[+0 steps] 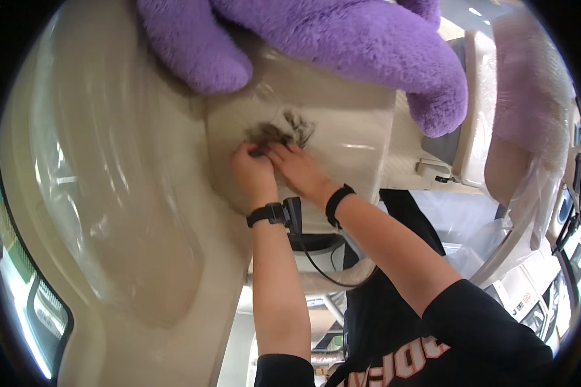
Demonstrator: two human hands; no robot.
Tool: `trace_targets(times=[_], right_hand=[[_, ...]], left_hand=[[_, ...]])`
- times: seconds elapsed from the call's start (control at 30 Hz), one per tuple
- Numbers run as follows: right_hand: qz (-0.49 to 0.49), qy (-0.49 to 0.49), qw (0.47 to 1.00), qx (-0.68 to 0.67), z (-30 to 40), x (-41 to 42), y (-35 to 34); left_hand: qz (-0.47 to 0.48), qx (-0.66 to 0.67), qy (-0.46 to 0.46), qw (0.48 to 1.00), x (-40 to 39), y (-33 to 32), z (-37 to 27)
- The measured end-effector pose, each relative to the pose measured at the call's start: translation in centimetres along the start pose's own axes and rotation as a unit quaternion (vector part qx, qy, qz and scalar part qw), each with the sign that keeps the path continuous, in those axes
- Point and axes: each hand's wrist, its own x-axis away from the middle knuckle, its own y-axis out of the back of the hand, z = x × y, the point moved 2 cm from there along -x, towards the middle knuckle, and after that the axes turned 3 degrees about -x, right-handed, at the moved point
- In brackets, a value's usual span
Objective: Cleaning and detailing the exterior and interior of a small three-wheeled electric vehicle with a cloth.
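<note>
A dark, stringy or hair-like bundle [295, 128], partly blurred, lies on a beige, plastic-covered seat [348, 140]. At its near edge, my left hand [255, 167] has its fingers curled and closed on part of the bundle. Beside it, my right hand [298, 169] reaches in from the right, its fingers extended and the fingertips touching the bundle; whether they grip it is hidden. A black strap [266, 214] with a small device and a cable is around the left wrist, and a black band [341, 203] around the right.
Purple plush limbs [368, 48] hang over the far side of the seat. A large beige surface under clear plastic [130, 193] rises at the left, with a window beyond it. Another wrapped seat [523, 111] stands at the right. A cable [319, 271] curves below the wrists.
</note>
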Motion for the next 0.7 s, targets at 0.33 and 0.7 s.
trace_targets(times=[0.33, 0.7], right_hand=[[-0.202, -0.150, 0.965, 0.069, -12.1, 11.7, 12.6], [-0.389, -0.087, 0.897, -0.192, -9.7, 8.9, 24.7]], left_hand=[[0.010, 0.112, -0.171, 0.979, 7.9, -16.3, -15.9], [0.069, 0.196, -0.318, 0.925, 2.5, -4.9, -25.2]])
